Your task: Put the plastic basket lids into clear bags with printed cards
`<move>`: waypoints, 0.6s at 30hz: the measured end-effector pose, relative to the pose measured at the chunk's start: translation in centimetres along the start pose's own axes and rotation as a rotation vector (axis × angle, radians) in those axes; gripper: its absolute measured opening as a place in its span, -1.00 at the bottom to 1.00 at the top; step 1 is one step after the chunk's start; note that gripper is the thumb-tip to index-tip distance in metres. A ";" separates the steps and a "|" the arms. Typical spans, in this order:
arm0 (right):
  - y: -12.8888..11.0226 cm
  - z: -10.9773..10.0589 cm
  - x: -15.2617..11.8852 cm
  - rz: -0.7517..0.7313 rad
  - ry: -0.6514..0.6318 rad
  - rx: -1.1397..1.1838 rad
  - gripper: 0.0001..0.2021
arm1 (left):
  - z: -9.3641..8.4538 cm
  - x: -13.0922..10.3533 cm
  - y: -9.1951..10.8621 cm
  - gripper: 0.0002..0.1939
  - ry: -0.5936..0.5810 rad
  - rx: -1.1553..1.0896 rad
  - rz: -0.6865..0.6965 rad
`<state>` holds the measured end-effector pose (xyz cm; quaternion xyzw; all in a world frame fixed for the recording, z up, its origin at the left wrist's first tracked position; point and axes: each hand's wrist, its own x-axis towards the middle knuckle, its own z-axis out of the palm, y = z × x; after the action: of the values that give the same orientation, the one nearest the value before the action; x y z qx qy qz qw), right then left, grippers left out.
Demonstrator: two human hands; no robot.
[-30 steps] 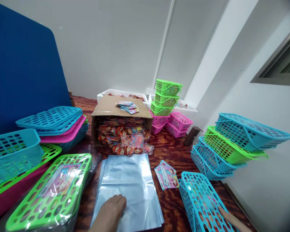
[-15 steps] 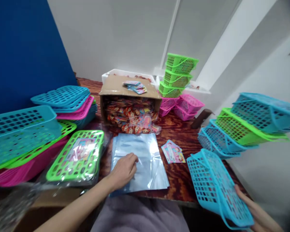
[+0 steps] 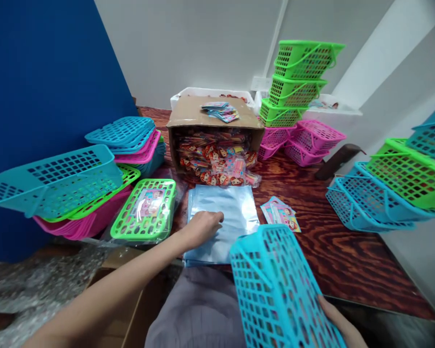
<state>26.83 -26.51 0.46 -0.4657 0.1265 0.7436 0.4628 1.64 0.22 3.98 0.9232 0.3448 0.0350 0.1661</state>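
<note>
My left hand is closed over a stack of flat, clear plastic bags. Its fingers are curled together, and whether they pinch a bag edge is hidden. In my right hand is a blue plastic basket, gripped at its right side and tilted in front of my lap, just right of the bags. Colourful contents show dimly through its holes. Beyond it lie several printed cards, fanned out on the dark wood-grain table.
An open carton of small packets stands behind the bags. Filled green baskets are stacked on pink ones. Blue and green baskets stand at right. At left are nested baskets and a wrapped green lid.
My right hand has brought the blue basket leftward from the table's right edge to before my lap. My left hand stays over the bags. The view has shifted.
</note>
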 end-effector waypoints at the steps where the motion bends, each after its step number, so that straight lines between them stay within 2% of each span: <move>1: 0.4 1.7 0.0 0.013 -0.052 -0.007 -0.38 | -0.3 0.1 0.1 -0.88 -0.005 0.001 0.004; 4: 1.5 5.6 0.4 0.006 -0.159 -0.048 -0.35 | -0.9 0.4 0.3 -0.85 -0.009 -0.015 0.022; 7: 2.6 7.6 1.0 -0.094 -0.110 -0.041 -0.30 | -1.0 0.5 0.1 -0.88 -0.007 -0.040 0.031; 11: 4.0 8.2 1.2 -0.211 0.041 -0.070 -0.19 | -0.6 0.3 -0.6 -0.85 0.015 -0.059 0.008; 18: 5.1 7.1 2.2 -0.409 0.174 -0.143 0.00 | -0.3 0.1 -1.0 -0.81 0.012 -0.108 0.000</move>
<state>18.35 -23.59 1.28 -0.5758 0.0160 0.5985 0.5567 1.06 1.11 3.90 0.9127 0.3433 0.0590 0.2136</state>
